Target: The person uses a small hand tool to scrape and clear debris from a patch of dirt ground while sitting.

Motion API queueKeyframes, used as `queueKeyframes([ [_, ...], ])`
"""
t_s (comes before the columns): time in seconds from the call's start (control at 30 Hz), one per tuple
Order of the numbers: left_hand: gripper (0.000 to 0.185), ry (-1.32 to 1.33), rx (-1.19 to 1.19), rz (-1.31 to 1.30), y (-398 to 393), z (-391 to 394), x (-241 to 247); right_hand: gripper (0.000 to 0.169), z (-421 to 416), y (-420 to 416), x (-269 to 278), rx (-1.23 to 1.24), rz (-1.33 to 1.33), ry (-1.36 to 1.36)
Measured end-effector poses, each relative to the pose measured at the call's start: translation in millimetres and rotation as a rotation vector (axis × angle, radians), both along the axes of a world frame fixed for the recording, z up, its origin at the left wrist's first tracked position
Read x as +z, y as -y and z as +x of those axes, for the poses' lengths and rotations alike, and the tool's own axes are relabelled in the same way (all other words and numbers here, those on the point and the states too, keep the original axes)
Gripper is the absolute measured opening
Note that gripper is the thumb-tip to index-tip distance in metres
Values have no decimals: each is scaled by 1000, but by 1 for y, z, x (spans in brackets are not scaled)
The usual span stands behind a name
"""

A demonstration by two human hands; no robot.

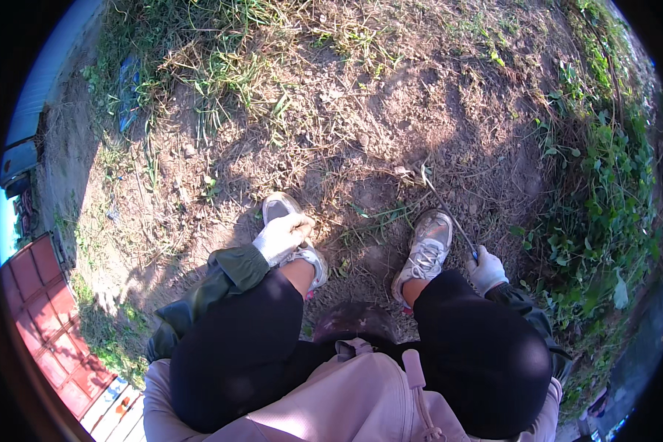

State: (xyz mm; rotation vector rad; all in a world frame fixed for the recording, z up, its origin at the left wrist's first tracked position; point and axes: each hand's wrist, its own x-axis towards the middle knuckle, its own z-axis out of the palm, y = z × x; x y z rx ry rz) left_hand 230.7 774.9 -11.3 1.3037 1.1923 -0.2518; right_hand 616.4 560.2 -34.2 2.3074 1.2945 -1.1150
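My right hand [486, 272], in a white work glove, grips the blue handle of a thin metal hand tool [453, 216] beside my right knee. The tool's shaft slants up and left past my right shoe [426, 246] to a pale, bent tip above the soil. My left hand [280, 238], also gloved in white, is over my left shoe [312, 262]. Its fingers point right and lie close together; whether anything is pinched in them is hidden. Between the shoes, green grass blades [384, 221] lie on the bare soil [375, 259].
Uprooted grass [232, 77] lies thickly at upper left, near a blue plastic scrap [128, 91]. Leafy green plants [596, 221] border the right side. A red metal gate [50, 326] stands at far left. Beneath me, a dark rounded seat [356, 321] shows between my legs.
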Motion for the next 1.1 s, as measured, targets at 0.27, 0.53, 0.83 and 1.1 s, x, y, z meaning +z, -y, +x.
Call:
queueKeyframes([
  [0.27,23,90,-104,43,0,15,-12,32,-55,-70,-22,-399,438,-344],
  [0.53,47,98,148,-271,-14,75,-20,31,-153,-131,-12,-26,-20,-1158],
  [0.83,29,-71,-239,380,-63,-65,-77,17,-91,-76,-32,65,682,-415],
  [1.1,32,-444,-461,487,-42,-179,-21,14,-102,-71,-36,48,720,-350],
])
